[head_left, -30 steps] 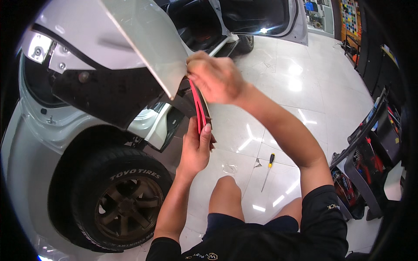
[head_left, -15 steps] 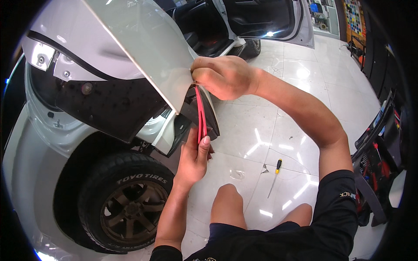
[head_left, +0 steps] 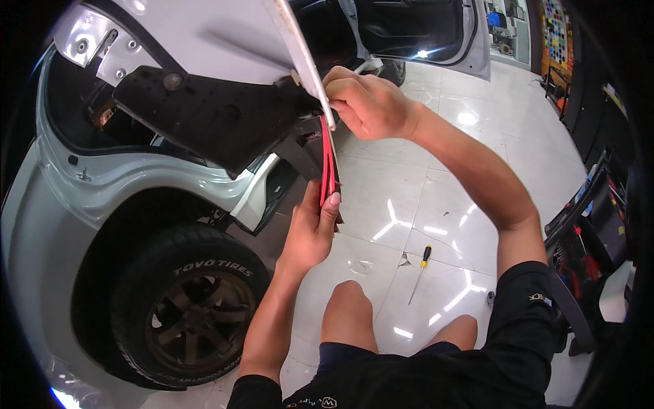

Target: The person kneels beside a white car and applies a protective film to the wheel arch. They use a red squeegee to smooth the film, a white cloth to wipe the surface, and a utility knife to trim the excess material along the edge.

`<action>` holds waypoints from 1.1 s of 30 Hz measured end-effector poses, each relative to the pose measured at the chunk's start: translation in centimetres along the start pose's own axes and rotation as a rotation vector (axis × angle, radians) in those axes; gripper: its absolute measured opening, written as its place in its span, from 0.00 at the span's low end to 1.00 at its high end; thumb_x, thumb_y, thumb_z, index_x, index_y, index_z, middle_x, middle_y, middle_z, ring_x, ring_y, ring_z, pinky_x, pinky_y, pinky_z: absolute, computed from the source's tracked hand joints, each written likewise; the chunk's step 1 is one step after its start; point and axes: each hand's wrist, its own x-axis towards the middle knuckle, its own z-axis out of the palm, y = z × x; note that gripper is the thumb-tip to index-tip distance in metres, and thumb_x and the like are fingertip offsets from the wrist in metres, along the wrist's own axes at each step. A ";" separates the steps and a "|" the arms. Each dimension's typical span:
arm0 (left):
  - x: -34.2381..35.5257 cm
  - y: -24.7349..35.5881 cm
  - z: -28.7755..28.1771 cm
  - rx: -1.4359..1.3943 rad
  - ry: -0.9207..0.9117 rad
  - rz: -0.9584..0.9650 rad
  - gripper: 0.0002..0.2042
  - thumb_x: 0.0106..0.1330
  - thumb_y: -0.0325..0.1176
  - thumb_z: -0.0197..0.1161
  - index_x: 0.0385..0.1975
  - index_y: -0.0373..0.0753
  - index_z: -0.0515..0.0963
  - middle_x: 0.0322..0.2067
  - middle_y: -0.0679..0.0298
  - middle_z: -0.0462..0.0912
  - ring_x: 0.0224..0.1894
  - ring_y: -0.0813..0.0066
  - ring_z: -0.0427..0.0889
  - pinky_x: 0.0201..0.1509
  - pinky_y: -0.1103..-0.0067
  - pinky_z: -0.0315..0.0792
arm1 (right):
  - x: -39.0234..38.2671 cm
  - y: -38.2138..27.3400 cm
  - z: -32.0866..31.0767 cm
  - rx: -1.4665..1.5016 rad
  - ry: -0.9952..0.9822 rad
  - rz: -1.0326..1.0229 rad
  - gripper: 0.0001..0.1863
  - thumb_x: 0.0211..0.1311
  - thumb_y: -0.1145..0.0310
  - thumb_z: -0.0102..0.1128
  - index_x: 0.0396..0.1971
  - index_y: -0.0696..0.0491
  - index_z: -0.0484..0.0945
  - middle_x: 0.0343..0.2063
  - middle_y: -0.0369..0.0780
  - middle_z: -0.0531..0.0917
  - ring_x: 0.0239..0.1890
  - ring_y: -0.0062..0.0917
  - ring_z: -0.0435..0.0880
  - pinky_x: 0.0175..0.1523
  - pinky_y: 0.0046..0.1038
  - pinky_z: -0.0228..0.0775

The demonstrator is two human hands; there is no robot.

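My left hand (head_left: 313, 228) is closed on the lower end of a dark trim piece with red strips (head_left: 328, 167) along it, thumb on the near side and fingers behind. The trim stands nearly upright below the corner of a white car door (head_left: 306, 58). My right hand (head_left: 371, 102) is at that corner, with fingers curled in and pressed together. Whatever its fingertips pinch is hidden. A black flap-like panel (head_left: 211, 112) shows between the door and the white car body (head_left: 143, 184).
Below the flap is a black tire (head_left: 225, 249) with a bronze wheel. A screwdriver (head_left: 420, 273) with a black and yellow handle lies on the glossy tiled floor (head_left: 470, 170). Another open door (head_left: 422, 31) stands at the back; a dark rack of tools (head_left: 586, 238) is at right.
The door's lower corner has shifted right and up in view, uncovering more of the black flap. My right hand has moved slightly right and up, my left hand slightly up with the trim.
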 end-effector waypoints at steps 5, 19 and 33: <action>0.0 0.3 -0.3 -0.015 -0.002 -0.003 0.22 0.80 0.50 0.51 0.49 0.33 0.71 0.21 0.59 0.77 0.23 0.72 0.79 0.29 0.73 0.74 | -0.8 0.0 0.7 0.092 0.108 0.113 0.12 0.62 0.82 0.61 0.41 0.57 0.68 0.35 0.43 0.79 0.29 0.40 0.83 0.30 0.33 0.75; -0.2 -1.2 -0.3 -0.088 0.024 0.095 0.21 0.81 0.50 0.50 0.50 0.35 0.72 0.21 0.66 0.74 0.23 0.78 0.78 0.27 0.79 0.73 | 4.2 -3.7 -2.1 -0.368 -0.068 -0.042 0.19 0.51 0.55 0.78 0.25 0.54 0.79 0.23 0.34 0.79 0.17 0.26 0.78 0.19 0.24 0.66; 0.4 -1.8 -1.0 -0.072 -0.047 0.056 0.22 0.80 0.50 0.52 0.51 0.34 0.72 0.22 0.63 0.77 0.24 0.76 0.79 0.30 0.76 0.74 | 2.5 -2.0 -3.0 -0.172 -0.273 -0.003 0.11 0.50 0.76 0.76 0.33 0.60 0.83 0.36 0.44 0.86 0.23 0.39 0.81 0.24 0.32 0.71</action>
